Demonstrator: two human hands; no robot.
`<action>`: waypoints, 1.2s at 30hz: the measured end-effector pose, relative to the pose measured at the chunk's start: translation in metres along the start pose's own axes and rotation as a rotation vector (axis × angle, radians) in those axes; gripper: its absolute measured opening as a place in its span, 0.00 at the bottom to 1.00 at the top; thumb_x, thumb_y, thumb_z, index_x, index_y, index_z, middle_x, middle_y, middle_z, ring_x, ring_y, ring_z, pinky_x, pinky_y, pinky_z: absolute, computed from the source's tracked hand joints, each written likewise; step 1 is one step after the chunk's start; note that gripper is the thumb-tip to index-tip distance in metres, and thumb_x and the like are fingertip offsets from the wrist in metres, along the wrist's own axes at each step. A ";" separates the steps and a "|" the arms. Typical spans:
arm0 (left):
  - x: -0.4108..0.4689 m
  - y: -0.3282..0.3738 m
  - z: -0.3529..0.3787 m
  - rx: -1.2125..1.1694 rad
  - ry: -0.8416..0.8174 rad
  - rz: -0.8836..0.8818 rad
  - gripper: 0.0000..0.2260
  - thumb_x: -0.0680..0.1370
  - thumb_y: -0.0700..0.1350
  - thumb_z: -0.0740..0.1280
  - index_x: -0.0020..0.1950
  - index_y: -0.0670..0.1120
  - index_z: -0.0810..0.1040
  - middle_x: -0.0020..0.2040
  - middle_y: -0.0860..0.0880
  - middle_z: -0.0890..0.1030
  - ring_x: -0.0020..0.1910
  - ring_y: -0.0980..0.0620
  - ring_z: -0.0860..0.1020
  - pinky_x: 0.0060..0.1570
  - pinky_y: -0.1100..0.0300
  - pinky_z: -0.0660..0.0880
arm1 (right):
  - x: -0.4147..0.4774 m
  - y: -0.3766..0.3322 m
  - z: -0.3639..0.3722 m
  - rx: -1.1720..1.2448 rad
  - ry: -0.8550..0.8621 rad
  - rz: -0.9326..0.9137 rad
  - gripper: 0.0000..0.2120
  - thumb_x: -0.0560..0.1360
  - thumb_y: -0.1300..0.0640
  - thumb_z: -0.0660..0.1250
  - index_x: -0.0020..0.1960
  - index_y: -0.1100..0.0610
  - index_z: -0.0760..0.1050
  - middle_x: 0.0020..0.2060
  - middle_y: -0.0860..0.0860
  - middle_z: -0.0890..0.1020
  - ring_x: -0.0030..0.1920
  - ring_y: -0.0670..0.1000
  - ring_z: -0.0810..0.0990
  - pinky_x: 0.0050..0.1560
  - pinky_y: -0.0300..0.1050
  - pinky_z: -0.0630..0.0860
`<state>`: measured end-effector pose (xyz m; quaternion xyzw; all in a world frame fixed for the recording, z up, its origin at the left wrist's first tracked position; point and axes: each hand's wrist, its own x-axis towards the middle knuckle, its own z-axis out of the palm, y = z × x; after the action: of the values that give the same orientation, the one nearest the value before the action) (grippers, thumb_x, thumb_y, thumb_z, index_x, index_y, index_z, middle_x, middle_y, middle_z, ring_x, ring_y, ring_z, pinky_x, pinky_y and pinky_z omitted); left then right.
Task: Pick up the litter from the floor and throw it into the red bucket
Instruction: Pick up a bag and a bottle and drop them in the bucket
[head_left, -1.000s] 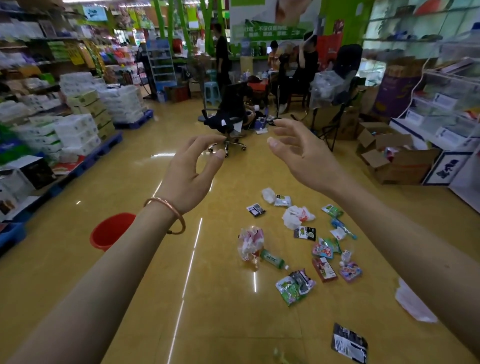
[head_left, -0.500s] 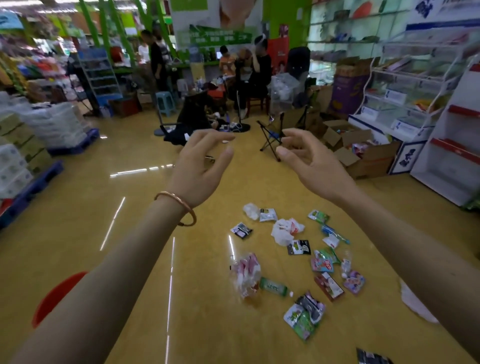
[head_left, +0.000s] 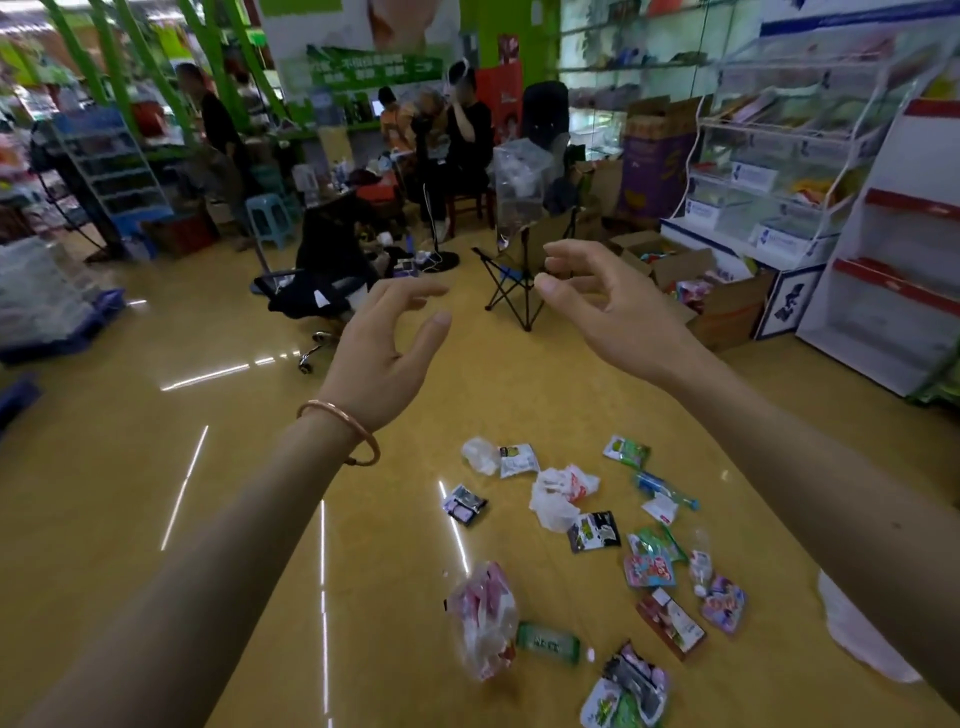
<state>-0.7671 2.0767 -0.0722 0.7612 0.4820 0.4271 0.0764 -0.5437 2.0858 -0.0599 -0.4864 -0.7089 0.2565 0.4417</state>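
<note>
Head view: glossy yellow floor (head_left: 156, 519) fills most of the frame. White display shelves (head_left: 779, 156) upper right, cardboard boxes (head_left: 727, 312) below them. Both forearms reach in from the bottom edge, hands raised mid-frame, well apart from the litter. Left hand (head_left: 387, 358), copper bangle (head_left: 337, 415) at the wrist: fingers loosely spread, thumb apart, holding nothing. Right hand (head_left: 613, 317): fingers loosely curled, thumb tip near forefinger, nothing between them. Litter (head_left: 649, 569) lies scattered on the floor lower right of centre: white plastic bag (head_left: 553, 501), clear bag with pink contents (head_left: 483, 618), green wrapper (head_left: 548, 643) just beside it, black sachet (head_left: 594, 531). White print on the green wrapper and on the green banner (head_left: 374, 70) top centre: too blurred to read.
</note>
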 end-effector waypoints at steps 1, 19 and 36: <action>0.011 -0.007 0.005 -0.009 0.009 0.000 0.12 0.79 0.48 0.60 0.62 0.53 0.71 0.58 0.56 0.72 0.57 0.60 0.71 0.57 0.59 0.71 | 0.013 0.006 -0.001 -0.004 -0.003 -0.003 0.23 0.77 0.43 0.61 0.70 0.48 0.66 0.64 0.44 0.73 0.60 0.41 0.73 0.57 0.36 0.70; 0.098 -0.122 0.090 -0.083 -0.165 0.025 0.16 0.81 0.49 0.55 0.68 0.52 0.70 0.60 0.56 0.69 0.59 0.60 0.68 0.58 0.65 0.66 | 0.109 0.097 0.051 -0.079 0.027 0.121 0.20 0.77 0.44 0.63 0.66 0.52 0.71 0.58 0.44 0.77 0.58 0.40 0.76 0.57 0.34 0.73; -0.026 -0.304 0.242 -0.156 -0.343 -0.158 0.17 0.75 0.50 0.62 0.63 0.52 0.71 0.59 0.50 0.66 0.58 0.55 0.69 0.51 0.76 0.62 | 0.054 0.289 0.192 0.002 -0.050 0.416 0.22 0.76 0.48 0.66 0.68 0.50 0.66 0.57 0.45 0.76 0.55 0.43 0.77 0.56 0.43 0.75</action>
<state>-0.7995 2.2864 -0.3984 0.7743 0.4857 0.3200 0.2495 -0.5853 2.2627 -0.3606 -0.6152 -0.6037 0.3551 0.3619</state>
